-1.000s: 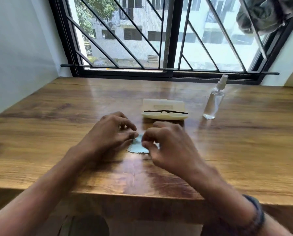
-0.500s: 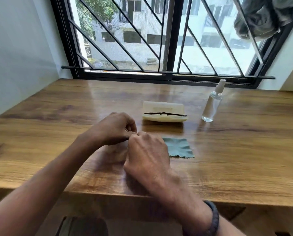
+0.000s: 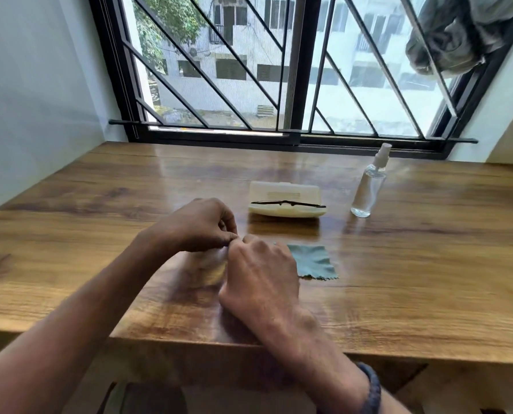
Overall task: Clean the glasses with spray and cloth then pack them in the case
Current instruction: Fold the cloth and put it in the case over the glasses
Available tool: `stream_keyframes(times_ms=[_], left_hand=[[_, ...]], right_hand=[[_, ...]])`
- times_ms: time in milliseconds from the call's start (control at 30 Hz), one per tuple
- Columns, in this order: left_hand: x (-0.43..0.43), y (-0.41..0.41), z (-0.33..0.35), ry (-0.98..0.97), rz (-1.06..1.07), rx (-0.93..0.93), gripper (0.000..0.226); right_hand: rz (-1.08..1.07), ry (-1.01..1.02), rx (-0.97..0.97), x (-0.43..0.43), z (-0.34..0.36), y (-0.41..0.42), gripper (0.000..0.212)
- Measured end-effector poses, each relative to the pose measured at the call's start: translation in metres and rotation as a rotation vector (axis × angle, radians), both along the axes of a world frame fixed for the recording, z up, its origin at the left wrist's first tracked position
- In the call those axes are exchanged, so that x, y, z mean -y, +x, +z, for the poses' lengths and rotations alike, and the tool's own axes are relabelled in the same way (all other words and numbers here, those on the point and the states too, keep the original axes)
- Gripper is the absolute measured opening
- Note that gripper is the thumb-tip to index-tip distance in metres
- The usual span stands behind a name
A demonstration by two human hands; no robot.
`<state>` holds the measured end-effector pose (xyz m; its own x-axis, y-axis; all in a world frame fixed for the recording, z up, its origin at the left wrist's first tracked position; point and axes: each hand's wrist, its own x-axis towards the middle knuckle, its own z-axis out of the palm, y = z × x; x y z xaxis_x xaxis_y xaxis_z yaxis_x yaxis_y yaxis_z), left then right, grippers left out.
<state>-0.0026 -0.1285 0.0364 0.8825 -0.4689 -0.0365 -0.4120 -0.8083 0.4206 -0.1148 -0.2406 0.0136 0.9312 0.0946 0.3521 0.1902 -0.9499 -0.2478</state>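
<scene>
Both hands meet over the middle of the glossy brown wooden counter [image 3: 428, 264], near its front edge. The left hand [image 3: 200, 225] is curled, its thumb and forefinger tips pressed together right against the right hand's knuckles, with nothing visible between them. The right hand [image 3: 261, 276] is curled too, its back to the camera and its fingers tucked out of sight, so I cannot tell whether it pinches anything. A dark blue braided band [image 3: 371, 389] circles the right wrist. Just right of that hand the small teal microfibre cloth with zigzag edges [image 3: 313, 261] lies flat on the counter, its left edge hidden behind the knuckles. Farther back sits the open cream plastic glasses case [image 3: 285, 188], and the thin dark-framed glasses [image 3: 288, 203] lie folded across its front edge — untouched by either hand. To the right of the case, apart from it, the clear plastic spray bottle with a white nozzle [image 3: 368, 189] stands upright. Behind everything runs a black-barred window [image 3: 297, 70].
</scene>
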Motion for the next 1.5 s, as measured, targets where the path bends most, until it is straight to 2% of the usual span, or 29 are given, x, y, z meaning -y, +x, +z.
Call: stream_keyframes(times_ms=[100,267,367,533,900,1133,1300,1367,1433,1500], left_hand=[[-0.003,0.002,0.006,-0.099,0.043,-0.132,0.012],[0.003,0.002,0.016,-0.229,0.067,-0.260,0.014],[0.019,0.002,0.023,-0.266,0.031,-0.275,0.024],[0.062,0.000,0.029,-0.259,-0.039,-0.265,0.020],[0.131,0.000,0.016,-0.028,-0.062,-0.194,0.024],[0.141,-0.004,0.008,0.020,-0.071,-0.139,0.029],[0.142,-0.003,0.003,0.028,-0.056,-0.076,0.037],[0.135,-0.004,0.002,-0.010,-0.031,-0.026,0.038],[0.122,-0.007,-0.001,-0.075,-0.034,0.073,0.034],[0.103,-0.013,-0.008,-0.140,-0.080,0.200,0.024]], right_hand=[[-0.010,0.073,0.067,0.002,-0.003,0.001,0.021],[-0.136,0.373,0.088,0.017,-0.008,-0.001,0.016],[-0.226,0.529,0.092,0.035,-0.010,-0.003,0.012],[-0.349,0.654,0.052,0.069,-0.015,-0.013,0.011],[-0.509,0.607,0.004,0.104,-0.015,-0.028,0.014],[-0.528,0.580,-0.062,0.113,-0.012,-0.030,0.009],[-0.544,0.521,-0.095,0.117,-0.013,-0.029,0.007],[-0.543,0.514,-0.099,0.121,-0.013,-0.031,0.014],[-0.533,0.525,-0.051,0.126,-0.014,-0.033,0.019],[-0.496,0.528,0.037,0.130,-0.016,-0.033,0.015]])
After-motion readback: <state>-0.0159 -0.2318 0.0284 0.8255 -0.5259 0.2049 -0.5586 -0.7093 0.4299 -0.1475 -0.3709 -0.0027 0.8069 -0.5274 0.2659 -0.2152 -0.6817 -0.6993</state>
